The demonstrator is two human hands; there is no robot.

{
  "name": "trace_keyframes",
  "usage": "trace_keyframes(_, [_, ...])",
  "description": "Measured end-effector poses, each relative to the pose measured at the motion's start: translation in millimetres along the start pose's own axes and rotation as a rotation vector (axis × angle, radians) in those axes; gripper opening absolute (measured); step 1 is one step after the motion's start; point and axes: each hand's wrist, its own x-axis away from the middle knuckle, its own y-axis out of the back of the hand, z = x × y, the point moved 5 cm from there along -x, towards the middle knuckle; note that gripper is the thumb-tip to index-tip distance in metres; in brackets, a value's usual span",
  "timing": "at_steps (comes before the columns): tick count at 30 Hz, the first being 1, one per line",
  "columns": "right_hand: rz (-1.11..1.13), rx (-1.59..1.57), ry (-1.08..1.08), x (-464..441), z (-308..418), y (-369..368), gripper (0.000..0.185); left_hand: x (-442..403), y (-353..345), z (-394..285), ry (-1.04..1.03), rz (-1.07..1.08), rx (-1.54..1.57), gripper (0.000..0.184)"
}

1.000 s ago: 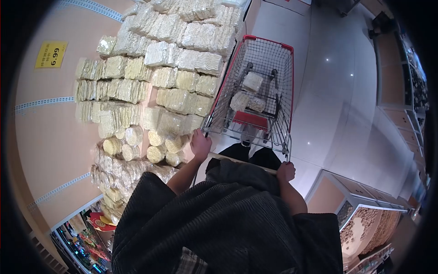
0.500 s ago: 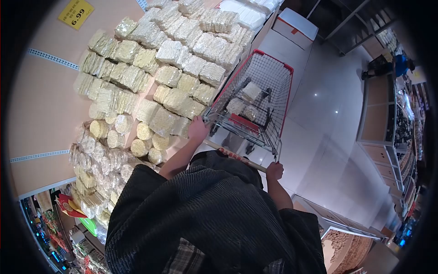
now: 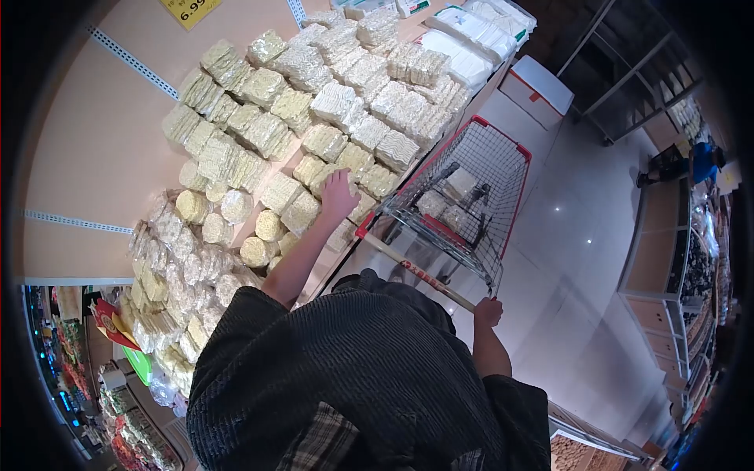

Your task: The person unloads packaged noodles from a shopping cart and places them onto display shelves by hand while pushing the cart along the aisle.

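My left hand (image 3: pixel 339 196) is over the display of dried noodle packs (image 3: pixel 300 213), fingers stretched out toward one pack. Whether the fingertips touch it I cannot tell. My right hand (image 3: pixel 488 312) is wrapped round the right end of the shopping cart handle (image 3: pixel 416 272). In front of me stands the shopping cart (image 3: pixel 510 169), a wire basket with red trim. Several clear-wrapped packs (image 3: pixel 459 184) lie inside it. The noodles are pale yellow and white, some in square blocks and some in round cakes (image 3: pixel 237 206).
A yellow price sign (image 3: pixel 190 11) hangs at the upper left. White wrapped packages (image 3: pixel 463 35) are stacked at the display's far end. A white box (image 3: pixel 537 88) sits on the floor beyond the cart. Another person (image 3: pixel 691 162) is beside the counters (image 3: pixel 656 251) at the right.
My left hand has let go of the cart handle and moved up over the noodle packs. My right hand stays on the handle. The view has shifted, with the scene lower and further right.
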Motion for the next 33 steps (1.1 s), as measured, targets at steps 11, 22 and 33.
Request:
trace_keyframes(11, [-0.031, -0.032, -0.021, -1.5, 0.4, -0.2, 0.029, -43.9, -34.6, 96.2, 0.462, 0.551, -0.115, 0.136])
trace_keyframes(22, [-0.028, -0.044, -0.072, 0.2, 0.0, 1.7, 0.029, -42.3, -56.5, 97.4, 0.421, 0.558, -0.258, 0.130])
trace_keyframes(33, [0.006, -0.018, -0.072, -1.7, 6.2, 5.2, 0.029, -43.4, -64.5, 106.3, 0.459, 0.590, -0.251, 0.132])
